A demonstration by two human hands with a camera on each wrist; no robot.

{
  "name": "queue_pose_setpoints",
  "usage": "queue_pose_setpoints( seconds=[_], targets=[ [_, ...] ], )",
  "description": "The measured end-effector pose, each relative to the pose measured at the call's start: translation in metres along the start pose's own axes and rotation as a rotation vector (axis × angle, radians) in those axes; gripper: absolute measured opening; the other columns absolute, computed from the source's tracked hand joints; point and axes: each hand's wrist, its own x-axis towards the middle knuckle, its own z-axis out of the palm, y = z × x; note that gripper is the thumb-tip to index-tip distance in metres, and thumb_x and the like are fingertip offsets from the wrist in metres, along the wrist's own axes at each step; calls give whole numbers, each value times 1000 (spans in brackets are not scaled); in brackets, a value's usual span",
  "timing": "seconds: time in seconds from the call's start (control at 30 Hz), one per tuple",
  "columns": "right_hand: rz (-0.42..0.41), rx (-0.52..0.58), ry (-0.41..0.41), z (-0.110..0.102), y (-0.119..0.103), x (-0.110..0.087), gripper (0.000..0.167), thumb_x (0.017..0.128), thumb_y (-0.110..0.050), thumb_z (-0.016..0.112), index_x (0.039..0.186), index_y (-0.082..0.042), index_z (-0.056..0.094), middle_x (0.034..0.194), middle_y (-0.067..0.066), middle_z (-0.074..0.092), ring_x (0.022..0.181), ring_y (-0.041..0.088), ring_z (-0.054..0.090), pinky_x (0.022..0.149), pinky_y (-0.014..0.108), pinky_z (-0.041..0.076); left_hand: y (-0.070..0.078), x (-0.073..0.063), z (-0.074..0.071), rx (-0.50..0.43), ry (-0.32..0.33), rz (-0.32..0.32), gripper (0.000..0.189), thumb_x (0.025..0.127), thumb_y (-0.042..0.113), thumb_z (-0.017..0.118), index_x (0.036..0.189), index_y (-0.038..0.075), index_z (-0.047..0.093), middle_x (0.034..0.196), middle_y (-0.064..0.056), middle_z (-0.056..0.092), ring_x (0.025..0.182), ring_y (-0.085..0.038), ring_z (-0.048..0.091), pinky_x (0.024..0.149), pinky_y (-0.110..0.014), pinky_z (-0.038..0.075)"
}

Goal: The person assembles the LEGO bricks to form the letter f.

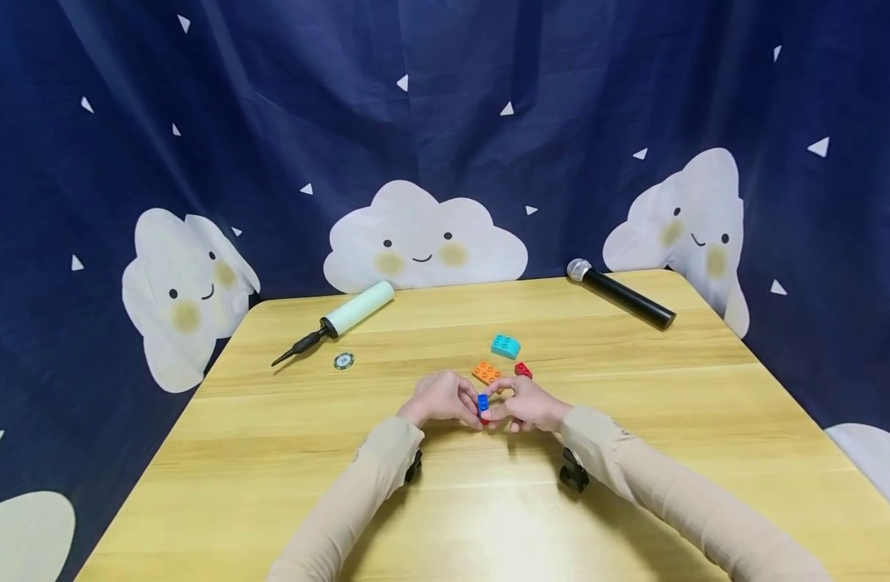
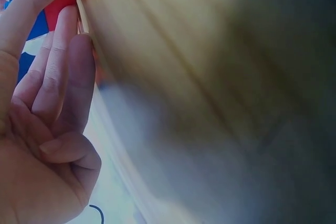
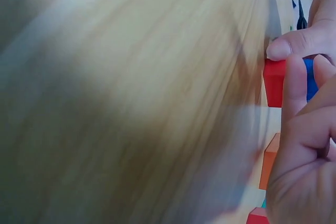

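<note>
A blue toy building brick (image 1: 482, 401) sits on top of a red brick (image 3: 274, 82), which stands at the tabletop between the two hands. My left hand (image 1: 445, 398) grips the pair from the left, its thumb against the red brick in the right wrist view. From the right, my right hand (image 1: 528, 404) pinches the blue brick with thumb and index finger. In the left wrist view, fingers cover part of both bricks. Just beyond the hands lie an orange brick (image 1: 486, 372) and a smaller red brick (image 1: 523, 369); a turquoise brick (image 1: 506, 346) lies farther back.
A pale green hand pump (image 1: 360, 309) with a black nozzle lies at the back left of the wooden table (image 1: 270, 477). Near it is a round poker chip (image 1: 344, 360). A black microphone (image 1: 626, 297) rests at the back right, before a dark blue curtain (image 1: 452, 97).
</note>
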Motion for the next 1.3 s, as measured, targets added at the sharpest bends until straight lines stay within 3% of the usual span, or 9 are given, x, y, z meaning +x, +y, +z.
queue_pose_setpoints(
  seconds=[0.57,0.77,1.0,1.3],
  targets=[
    [54,11,18,5,-1,-5,31,86,-9,68,115,-9,58,66,5,69,40,5,44,38,17,23,2,-4,5,44,35,-16,28,60,39,89,80,28,73,73,20,71,71,7,58,66,-20,40],
    [10,70,-17,6,-1,-7,34,87,-7,67,118,-4,55,78,8,73,44,5,45,41,16,24,3,-4,3,76,37,-10,28,60,39,89,80,30,73,73,22,70,70,7,58,67,-21,39],
    [-32,53,-59,8,0,-13,40,89,-6,64,125,-2,49,90,17,73,41,3,38,41,16,23,2,-6,3,89,19,52,27,60,36,89,81,29,74,72,21,70,66,7,56,61,-19,36],
    [-25,29,-32,7,1,-15,46,86,-4,68,128,-2,49,83,13,74,40,3,34,40,17,23,2,-5,4,119,6,42,29,60,37,89,85,31,74,68,25,68,68,7,55,62,-21,37]
  ],
)
